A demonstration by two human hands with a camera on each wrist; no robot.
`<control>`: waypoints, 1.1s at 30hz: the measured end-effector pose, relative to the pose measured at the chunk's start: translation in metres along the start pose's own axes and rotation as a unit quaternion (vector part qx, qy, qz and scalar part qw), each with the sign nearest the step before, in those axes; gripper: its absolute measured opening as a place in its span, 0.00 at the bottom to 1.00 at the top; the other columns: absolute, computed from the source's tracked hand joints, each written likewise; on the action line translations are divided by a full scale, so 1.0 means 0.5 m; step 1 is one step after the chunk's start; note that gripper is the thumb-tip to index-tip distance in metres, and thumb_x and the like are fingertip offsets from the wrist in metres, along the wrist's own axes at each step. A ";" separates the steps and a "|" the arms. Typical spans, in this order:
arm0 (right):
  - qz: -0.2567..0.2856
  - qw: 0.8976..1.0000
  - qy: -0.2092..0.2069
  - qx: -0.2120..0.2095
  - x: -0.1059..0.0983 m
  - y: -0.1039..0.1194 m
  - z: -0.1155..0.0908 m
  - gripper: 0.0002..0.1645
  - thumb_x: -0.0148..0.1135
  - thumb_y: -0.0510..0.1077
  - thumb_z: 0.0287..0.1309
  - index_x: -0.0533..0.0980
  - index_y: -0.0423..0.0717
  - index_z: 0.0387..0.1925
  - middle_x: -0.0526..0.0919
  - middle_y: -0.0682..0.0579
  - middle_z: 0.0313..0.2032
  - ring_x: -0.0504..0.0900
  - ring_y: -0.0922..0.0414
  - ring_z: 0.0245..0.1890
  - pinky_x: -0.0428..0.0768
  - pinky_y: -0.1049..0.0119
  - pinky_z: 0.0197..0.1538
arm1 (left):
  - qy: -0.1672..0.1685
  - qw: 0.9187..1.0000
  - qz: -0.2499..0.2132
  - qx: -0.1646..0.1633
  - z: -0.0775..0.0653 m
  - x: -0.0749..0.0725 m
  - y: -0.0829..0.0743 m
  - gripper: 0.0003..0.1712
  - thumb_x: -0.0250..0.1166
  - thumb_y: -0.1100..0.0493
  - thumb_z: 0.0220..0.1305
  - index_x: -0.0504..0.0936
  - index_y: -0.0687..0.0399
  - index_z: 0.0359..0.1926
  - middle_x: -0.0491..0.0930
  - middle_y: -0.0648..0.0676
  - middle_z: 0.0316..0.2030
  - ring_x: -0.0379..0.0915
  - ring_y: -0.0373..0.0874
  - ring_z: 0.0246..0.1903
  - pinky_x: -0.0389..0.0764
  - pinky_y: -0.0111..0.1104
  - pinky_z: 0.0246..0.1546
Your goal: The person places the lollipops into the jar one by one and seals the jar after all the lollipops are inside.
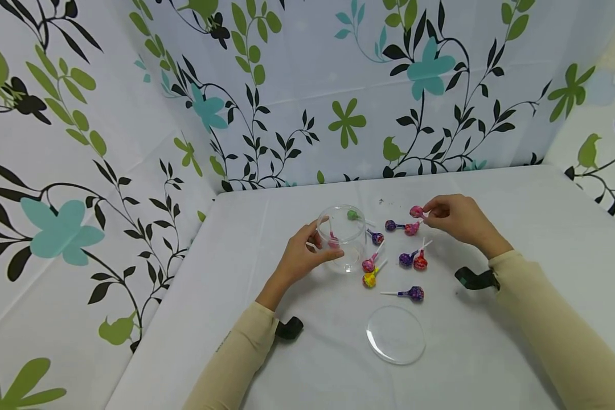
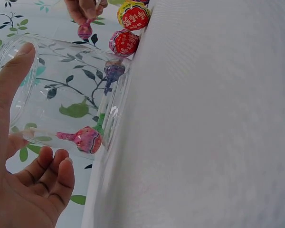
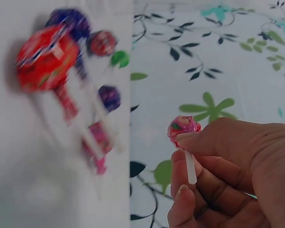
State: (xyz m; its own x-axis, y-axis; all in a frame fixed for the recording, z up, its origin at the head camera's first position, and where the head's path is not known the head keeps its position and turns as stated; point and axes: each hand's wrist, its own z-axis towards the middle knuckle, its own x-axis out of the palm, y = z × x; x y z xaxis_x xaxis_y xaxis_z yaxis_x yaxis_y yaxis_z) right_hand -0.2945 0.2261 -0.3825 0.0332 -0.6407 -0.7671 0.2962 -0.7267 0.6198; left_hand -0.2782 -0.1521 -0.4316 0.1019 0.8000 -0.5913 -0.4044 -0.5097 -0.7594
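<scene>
My left hand grips a clear round jar by its side, thumb and fingers around the wall. A pink lollipop stands inside the jar, its stick up toward the mouth. Through the clear wall, a green lollipop shows behind. To the right, my right hand pinches another pink lollipop just below its wrapped head, the white stick pointing down past the fingers. Close by that hand lie a purple lollipop and a pink one.
Between the hands and nearer to me lie several more lollipops, among them a yellow one, a red one and a purple one. A clear round lid rests on the white table. Patterned cloth hangs behind.
</scene>
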 end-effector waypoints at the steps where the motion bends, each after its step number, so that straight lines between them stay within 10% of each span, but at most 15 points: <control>1: 0.004 1.000 -0.004 -0.004 -0.001 0.010 -0.002 0.14 0.68 0.39 0.68 0.83 0.35 0.51 0.82 0.45 0.38 0.78 0.46 0.41 0.80 0.55 0.43 | 0.000 1.000 0.001 0.000 0.000 0.000 0.001 0.48 0.80 0.43 0.57 0.70 0.42 0.76 0.74 0.56 0.42 0.72 0.47 0.46 0.80 0.38 0.46; 33: 0.075 0.989 -0.024 -0.128 0.041 0.215 0.018 0.06 0.71 0.37 0.66 0.86 0.40 0.43 0.85 0.48 0.36 0.83 0.50 0.38 0.83 0.58 0.43 | 0.010 1.000 -0.007 -0.004 -0.004 -0.007 -0.003 0.49 0.79 0.43 0.59 0.68 0.46 0.77 0.73 0.53 0.42 0.72 0.46 0.47 0.80 0.36 0.47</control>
State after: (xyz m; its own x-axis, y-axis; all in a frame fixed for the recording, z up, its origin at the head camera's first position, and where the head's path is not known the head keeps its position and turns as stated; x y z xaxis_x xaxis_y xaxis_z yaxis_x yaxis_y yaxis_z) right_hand -0.2707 0.1328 -0.3301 0.0510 -0.7526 -0.6565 0.5239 -0.5395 0.6591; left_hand -0.2760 -0.1549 -0.4287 0.1265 0.8002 -0.5863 -0.3954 -0.5014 -0.7696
